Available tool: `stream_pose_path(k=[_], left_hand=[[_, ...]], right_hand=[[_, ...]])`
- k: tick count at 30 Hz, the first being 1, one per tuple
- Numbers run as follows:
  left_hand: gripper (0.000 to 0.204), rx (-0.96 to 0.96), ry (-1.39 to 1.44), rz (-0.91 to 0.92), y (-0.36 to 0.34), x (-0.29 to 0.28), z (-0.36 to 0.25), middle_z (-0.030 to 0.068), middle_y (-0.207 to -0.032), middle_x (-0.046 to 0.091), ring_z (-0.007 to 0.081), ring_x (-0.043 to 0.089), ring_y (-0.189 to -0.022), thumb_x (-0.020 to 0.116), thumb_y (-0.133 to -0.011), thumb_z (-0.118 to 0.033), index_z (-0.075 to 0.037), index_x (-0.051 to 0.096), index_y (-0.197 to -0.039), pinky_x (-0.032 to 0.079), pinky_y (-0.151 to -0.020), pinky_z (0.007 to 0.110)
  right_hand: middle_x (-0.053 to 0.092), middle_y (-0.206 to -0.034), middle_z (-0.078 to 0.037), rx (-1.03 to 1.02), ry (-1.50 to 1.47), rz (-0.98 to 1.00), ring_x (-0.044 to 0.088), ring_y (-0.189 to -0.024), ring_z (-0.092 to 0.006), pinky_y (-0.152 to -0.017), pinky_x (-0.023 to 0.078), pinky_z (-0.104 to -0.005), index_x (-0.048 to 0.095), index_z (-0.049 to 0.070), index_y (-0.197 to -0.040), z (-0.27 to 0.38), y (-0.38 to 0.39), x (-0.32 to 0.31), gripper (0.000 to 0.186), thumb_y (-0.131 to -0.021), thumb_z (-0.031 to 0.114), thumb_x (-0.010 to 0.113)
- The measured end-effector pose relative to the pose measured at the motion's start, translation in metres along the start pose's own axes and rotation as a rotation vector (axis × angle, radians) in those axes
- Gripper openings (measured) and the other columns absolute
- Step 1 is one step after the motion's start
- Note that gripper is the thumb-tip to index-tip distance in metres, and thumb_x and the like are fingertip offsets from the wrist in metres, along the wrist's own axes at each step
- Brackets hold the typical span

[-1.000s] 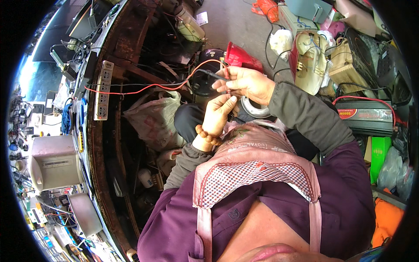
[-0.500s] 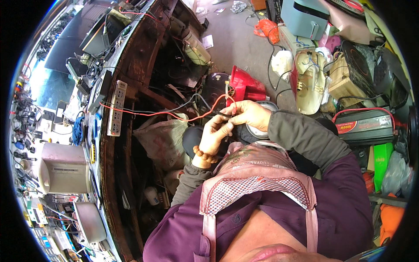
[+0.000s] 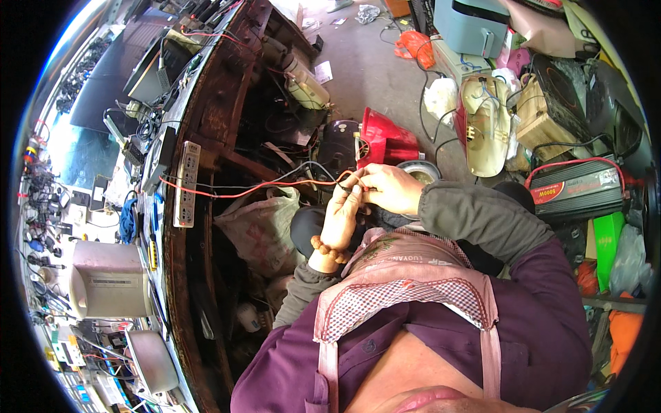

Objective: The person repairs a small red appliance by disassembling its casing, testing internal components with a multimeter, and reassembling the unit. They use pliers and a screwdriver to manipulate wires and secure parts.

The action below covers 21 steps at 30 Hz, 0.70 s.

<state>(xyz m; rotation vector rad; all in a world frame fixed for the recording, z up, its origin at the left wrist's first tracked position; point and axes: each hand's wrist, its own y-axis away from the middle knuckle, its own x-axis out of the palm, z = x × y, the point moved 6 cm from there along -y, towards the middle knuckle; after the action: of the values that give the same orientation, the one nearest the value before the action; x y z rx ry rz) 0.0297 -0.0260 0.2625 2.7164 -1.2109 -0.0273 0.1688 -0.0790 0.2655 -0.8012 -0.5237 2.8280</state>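
Note:
My left hand (image 3: 340,221), with a bead bracelet at the wrist, and my right hand (image 3: 392,188) meet at the fingertips above my lap, both pinched around the ends of thin leads; the exact piece between them is hidden. A red wire (image 3: 238,194) and a black wire (image 3: 287,173) run to them from the bench on the left. Just beyond my fingers lie a red plastic container (image 3: 390,138) and a round metal dish (image 3: 420,172), with a dark round appliance (image 3: 337,141) beside them.
A cluttered workbench (image 3: 180,103) fills the left, with a power strip (image 3: 186,180) and a kettle-like appliance (image 3: 110,279). On the right are a cream appliance shell (image 3: 482,158), a wooden box (image 3: 540,124), an inverter (image 3: 575,189) and orange bags (image 3: 416,47).
The view has shifted, so surroundings sit lower in the frame. My hands have drawn closer together, my left fingers now more upright against my right, and the wires hang straighter.

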Motion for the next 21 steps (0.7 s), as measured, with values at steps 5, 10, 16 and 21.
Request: stream_pose_path(k=[5, 10, 16, 21], left_hand=[[0.044, 0.146, 0.002, 0.058, -0.003, 0.015, -0.01, 0.0053, -0.141, 0.059, 0.0096, 0.056, -0.118, 0.047, -0.115, -0.015, -0.002, 0.047, -0.156, 0.048, -0.095, 0.022], [0.07, -0.101, 0.332, 0.056, 0.006, -0.029, 0.002, 0.0147, -0.14, 0.061, 0.0243, 0.067, -0.105, 0.062, -0.082, 0.011, -0.002, 0.051, -0.15, 0.055, -0.091, 0.035], [0.053, 0.059, 0.453, -0.049, -0.007, -0.063, -0.003, 0.0206, -0.133, 0.067, 0.031, 0.067, -0.119, 0.067, -0.085, 0.013, 0.004, 0.058, -0.136, 0.052, -0.111, 0.046], [0.042, 0.219, 0.255, -0.128, -0.001, -0.047, -0.016, 0.018, -0.129, 0.071, 0.026, 0.069, -0.118, 0.071, -0.09, 0.011, 0.004, 0.064, -0.13, 0.054, -0.108, 0.039]], right_hand=[[0.058, -0.109, -0.018, 0.045, 0.014, -0.05, 0.065, -0.1, -0.0384, -0.089, 0.053, -0.0482, 0.074, 0.002, -0.1, -0.001, 0.004, 0.006, 0.018, -0.087, 0.015, 0.07], [0.064, -0.086, -0.014, 0.181, -0.095, -0.157, 0.068, -0.081, -0.0332, -0.075, 0.054, -0.0435, 0.073, 0.002, -0.092, -0.003, -0.009, -0.009, 0.026, -0.094, 0.028, 0.07], [0.067, -0.072, -0.004, 0.516, -1.09, -0.16, 0.064, -0.055, -0.0136, -0.046, 0.048, -0.0277, 0.07, 0.008, -0.097, -0.013, -0.016, -0.022, 0.008, -0.095, 0.016, 0.073], [0.074, -0.084, -0.006, 0.481, -1.218, -0.117, 0.067, -0.058, -0.011, -0.049, 0.049, -0.0226, 0.068, 0.01, -0.106, -0.003, -0.018, -0.036, 0.009, -0.101, 0.017, 0.065]])
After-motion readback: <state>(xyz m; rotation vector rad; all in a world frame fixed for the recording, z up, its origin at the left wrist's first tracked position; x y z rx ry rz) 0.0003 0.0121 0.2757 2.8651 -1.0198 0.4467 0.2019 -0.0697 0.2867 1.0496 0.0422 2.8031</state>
